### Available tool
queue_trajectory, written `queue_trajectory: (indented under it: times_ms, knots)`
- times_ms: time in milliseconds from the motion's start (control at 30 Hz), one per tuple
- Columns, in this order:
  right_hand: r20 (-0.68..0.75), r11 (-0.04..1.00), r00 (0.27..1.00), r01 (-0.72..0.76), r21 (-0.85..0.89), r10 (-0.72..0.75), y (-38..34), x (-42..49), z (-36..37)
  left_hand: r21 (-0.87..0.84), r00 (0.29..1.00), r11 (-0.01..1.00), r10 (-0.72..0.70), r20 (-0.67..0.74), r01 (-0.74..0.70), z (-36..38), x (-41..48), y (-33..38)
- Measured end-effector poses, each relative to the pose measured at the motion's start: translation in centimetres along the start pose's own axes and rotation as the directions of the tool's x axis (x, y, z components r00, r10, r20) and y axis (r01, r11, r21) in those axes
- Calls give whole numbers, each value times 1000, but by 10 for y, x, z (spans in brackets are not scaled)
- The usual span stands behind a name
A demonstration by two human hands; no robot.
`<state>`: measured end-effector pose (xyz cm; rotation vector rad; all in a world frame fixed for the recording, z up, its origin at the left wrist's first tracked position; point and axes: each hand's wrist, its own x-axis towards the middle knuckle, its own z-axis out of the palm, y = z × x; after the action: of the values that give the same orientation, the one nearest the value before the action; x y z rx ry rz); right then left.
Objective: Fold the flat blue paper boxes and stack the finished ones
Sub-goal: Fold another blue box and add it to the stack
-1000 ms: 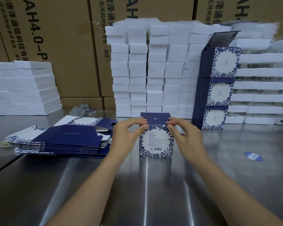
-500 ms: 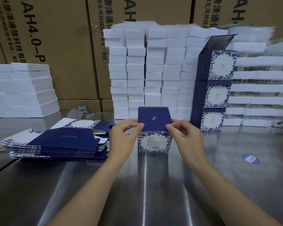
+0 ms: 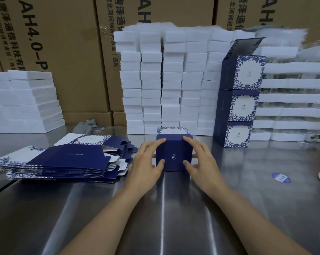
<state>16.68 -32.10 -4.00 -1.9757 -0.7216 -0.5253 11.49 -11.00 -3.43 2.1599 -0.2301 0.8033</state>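
Steel counter (image 3: 162,214) nearest, slick. Left hand (image 3: 146,163) and right hand (image 3: 201,162) both spread, pressing dark blue face of box (image 3: 174,153); fingertips near its upper corners, thumbs lower. Box sat mid-counter between hands. Judged light, hollow, thin card, easily dented, likely to slide; best taken gently by opposite side walls. Left: pile of flat blanks (image 3: 63,162). Far right: stack of 3 finished boxes (image 3: 238,102), top flap up.
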Motion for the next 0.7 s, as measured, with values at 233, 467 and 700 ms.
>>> queue_trajectory:
  times_ms: [233,467,700]
  knots:
    - [2,995,1000,-8,-101,8,-1,0,1,97,1000,995,-2,10,1,0,-2,4]
    - [-44,995,999,-31,-99,27,-4,3,0,176,1000,984,-16,-8,17,1,-2,6]
    - [-90,985,994,44,-170,-60,-19,8,1,238,987,965,130,-90,-105,3,4,19]
